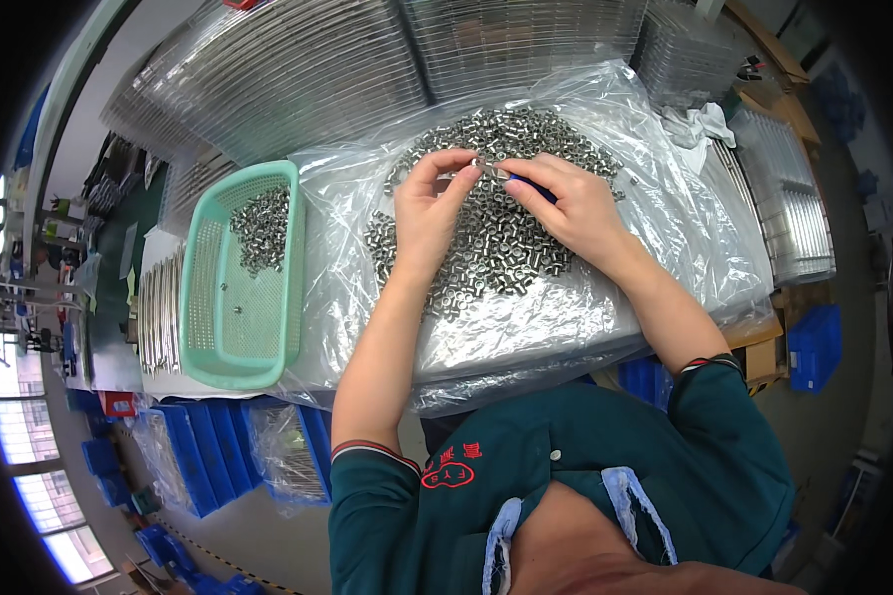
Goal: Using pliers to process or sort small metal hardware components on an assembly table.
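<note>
Hundreds of small shiny silver metal sleeves [496, 213] lie heaped on a crinkled clear plastic sheet [665, 198]. At 12 o'clock of the heap, left hand [429, 210] and right hand [566, 203] pinch one tiny sleeve [488, 166] between fingertips, touching. It likely handles as light, rigid and slick; best pinched across its sides. The right hand also seems to hold a dark blue tool [532, 184]. At 9 o'clock, a mint-green perforated plastic basket [208, 347] holds more sleeves.
</note>
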A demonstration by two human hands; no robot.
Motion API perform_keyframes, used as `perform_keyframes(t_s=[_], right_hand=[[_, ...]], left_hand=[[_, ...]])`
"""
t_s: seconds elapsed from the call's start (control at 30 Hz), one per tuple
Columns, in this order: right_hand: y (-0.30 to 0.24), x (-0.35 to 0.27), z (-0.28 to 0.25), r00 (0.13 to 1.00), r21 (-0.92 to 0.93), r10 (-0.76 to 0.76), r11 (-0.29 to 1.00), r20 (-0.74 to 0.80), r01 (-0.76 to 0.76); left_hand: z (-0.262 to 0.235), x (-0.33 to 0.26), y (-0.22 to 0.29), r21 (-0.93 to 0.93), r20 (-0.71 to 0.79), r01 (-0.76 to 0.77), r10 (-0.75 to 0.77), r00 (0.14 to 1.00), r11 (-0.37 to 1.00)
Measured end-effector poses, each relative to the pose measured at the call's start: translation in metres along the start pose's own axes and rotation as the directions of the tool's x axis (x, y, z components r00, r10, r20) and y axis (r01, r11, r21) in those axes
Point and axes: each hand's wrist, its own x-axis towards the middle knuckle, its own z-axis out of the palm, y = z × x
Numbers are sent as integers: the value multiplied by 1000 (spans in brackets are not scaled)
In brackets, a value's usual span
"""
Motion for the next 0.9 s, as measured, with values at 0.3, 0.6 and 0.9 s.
perform_keyframes(t_s=[0.3,0.6,0.9], right_hand=[[-3,1,-3,999,-11,26,1000,25,-26],[-1,4,-7,982,-297,-175,944,-75,145],[-1,3,-8,996,165,46,986,-70,-34]], left_hand=[[-1,-1,-1,53,-13,-76,77,997,996],[-2,0,5,133,-17,3,0,1000,991],[-8,0,6,-346,148,343,-310,939,873]])
